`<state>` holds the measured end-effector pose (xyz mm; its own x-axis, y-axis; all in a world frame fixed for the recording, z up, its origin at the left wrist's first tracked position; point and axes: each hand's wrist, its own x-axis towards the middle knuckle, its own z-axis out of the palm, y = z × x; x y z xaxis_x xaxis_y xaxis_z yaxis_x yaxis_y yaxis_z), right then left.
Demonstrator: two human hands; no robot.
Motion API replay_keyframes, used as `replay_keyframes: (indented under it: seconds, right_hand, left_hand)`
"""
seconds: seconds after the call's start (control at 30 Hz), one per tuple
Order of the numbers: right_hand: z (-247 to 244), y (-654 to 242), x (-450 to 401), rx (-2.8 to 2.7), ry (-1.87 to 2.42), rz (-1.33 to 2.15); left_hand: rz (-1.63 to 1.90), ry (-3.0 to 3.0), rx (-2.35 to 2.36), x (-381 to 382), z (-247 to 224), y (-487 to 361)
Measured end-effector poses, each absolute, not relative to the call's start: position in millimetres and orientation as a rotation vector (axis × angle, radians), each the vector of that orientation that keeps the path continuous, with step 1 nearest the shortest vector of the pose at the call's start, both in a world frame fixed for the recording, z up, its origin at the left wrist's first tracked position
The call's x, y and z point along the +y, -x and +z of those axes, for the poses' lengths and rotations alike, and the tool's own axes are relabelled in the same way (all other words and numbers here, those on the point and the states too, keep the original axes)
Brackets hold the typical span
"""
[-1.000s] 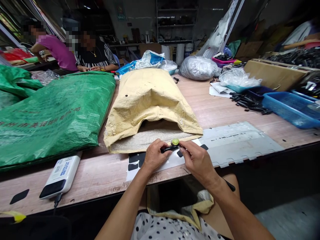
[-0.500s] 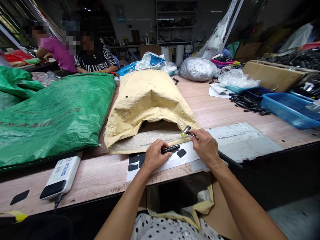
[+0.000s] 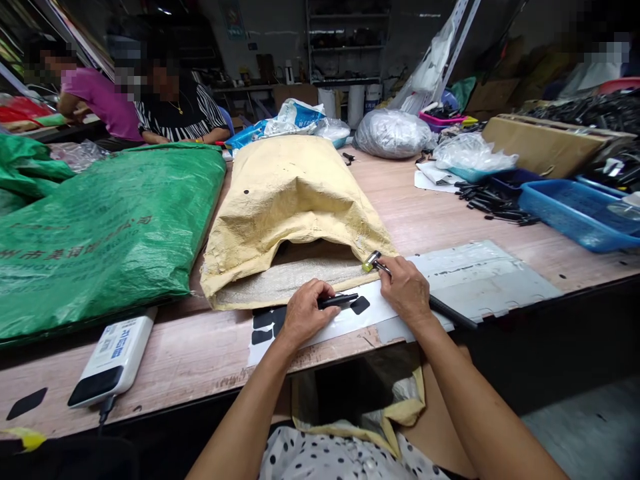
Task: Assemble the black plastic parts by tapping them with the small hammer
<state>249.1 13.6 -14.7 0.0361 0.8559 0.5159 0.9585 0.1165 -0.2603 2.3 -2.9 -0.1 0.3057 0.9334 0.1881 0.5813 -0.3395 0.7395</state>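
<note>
Our left hand [image 3: 307,310] pinches a black piece [image 3: 341,300] over the white sheet [image 3: 345,321]; right hand [image 3: 404,287] grips the hammer [image 3: 371,261], its head by the yellow sack [image 3: 300,173]. A loose swing could hit our left hand; a slack pinch could let the piece roll.

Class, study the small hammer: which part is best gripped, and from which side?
Probably its black handle, from the person's right: that slim, straight length juts out past the right hand, away from the hammer head, leaving an exposed end to wrap.
</note>
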Motion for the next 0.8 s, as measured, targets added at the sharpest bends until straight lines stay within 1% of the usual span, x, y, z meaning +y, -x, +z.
replay_keyframes:
  seconds: [0.2, 0.33, 0.43, 0.53, 0.6, 0.7, 0.73, 0.8]
  right_hand:
    - [-14, -249, 14, -1.838, 1.796, -0.241]
    - [-13, -248, 14, -1.832, 1.801, -0.231]
    - [-13, -248, 13, -1.832, 1.788, -0.227]
    - [-14, -249, 13, -1.82, 1.782, -0.221]
    - [-15, -249, 14, -1.815, 1.78, -0.219]
    - [-15, -249, 14, -1.818, 1.778, -0.22]
    - [-15, -249, 14, -1.82, 1.779, -0.219]
    - [-14, -249, 14, -1.821, 1.783, -0.217]
  left_hand:
    - [0.839, -2.016, 1.33, 0, -2, -2]
    - [0.811, -1.946, 1.293, -15, 14, -4]
    - [0.669, -1.863, 1.13, -48, 36, -8]
    - [0.373, -1.833, 0.905, -85, 41, -14]
    - [0.167, -1.816, 0.867, -104, 22, -18]
    - [-0.067, -1.733, 1.112, -116, -34, -20]
    - [-0.102, -1.686, 1.253, -117, -54, -20]
    - [-0.121, -1.586, 1.38, -114, -90, -20]
